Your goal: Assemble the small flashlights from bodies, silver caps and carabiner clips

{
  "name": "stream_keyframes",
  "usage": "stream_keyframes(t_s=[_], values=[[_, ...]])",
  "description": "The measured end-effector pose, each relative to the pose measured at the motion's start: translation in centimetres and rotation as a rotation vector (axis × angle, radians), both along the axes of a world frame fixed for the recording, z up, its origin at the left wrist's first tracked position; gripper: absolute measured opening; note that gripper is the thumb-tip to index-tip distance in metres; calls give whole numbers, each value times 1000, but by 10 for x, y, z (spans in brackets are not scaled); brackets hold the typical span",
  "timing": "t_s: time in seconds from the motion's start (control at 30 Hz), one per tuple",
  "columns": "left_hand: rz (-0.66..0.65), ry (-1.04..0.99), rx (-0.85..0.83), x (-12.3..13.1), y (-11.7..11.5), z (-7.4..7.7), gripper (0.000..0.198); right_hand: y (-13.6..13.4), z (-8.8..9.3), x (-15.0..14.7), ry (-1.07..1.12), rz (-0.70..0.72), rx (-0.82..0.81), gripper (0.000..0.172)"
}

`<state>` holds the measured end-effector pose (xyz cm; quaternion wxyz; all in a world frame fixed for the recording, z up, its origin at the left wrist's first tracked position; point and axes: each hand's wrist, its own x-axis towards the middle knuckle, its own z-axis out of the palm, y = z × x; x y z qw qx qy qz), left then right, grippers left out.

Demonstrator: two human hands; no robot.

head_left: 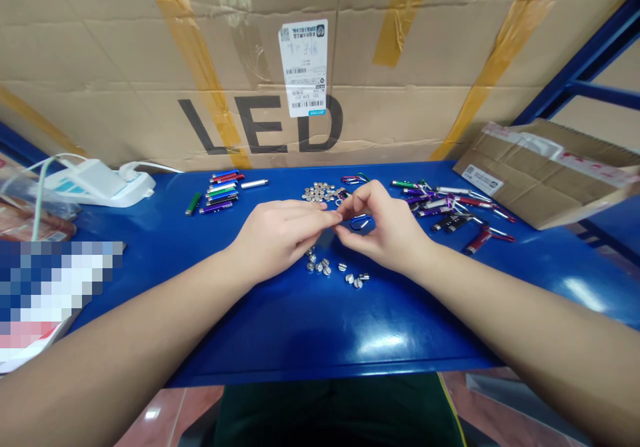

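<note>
My left hand (280,237) and my right hand (383,230) meet at their fingertips above the middle of the blue table. The left fingers are pressed together, and the right thumb and fingers curl in a pinch; what they hold, if anything, is hidden. Just below the hands lie several small silver slotted caps (320,267). Behind the fingers is a group of small round button cells (317,192). A blue carabiner clip (361,222) shows between the right thumb and forefinger, and a red one (354,179) lies farther back.
Slim coloured metal tubes (220,192) lie in a row at back left, a green tube (193,203) beside them. More tubes with carabiners (450,205) are piled at right. A power strip (100,183) stands left, a cardboard box (545,173) right. A large carton (280,53) backs the table.
</note>
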<state>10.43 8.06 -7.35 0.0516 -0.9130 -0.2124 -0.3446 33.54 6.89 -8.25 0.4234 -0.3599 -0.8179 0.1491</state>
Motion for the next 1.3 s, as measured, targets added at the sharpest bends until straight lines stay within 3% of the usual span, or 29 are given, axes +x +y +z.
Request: stream_keyframes(t_s=[0.23,0.53,0.63,0.7,0.8,0.9,1.03,1.2,1.3], values=[[-15,-71,-132,5,-3,3,18,0,1,-1,111,51,-75,38],[-19,-242,-565,11,-4,-1,9,-2,2,-5,197,111,-94,38],[-4,-345,-637,11,-2,-4,13,-2,10,0,95,82,7,28],[17,-385,-657,10,0,-5,17,-2,17,6,-51,142,30,18],[25,-414,-695,9,1,-6,17,-3,24,13,-301,350,-86,7],[-3,-441,-736,10,2,-8,18,-4,24,14,-454,412,-194,8],[-30,-475,-779,10,2,-9,30,-5,19,9,-502,383,-240,12],[-28,-439,-811,8,3,-9,22,-3,21,13,-515,323,-265,12],[-32,-407,-820,7,3,-9,22,-1,24,20,-389,283,-195,11]])
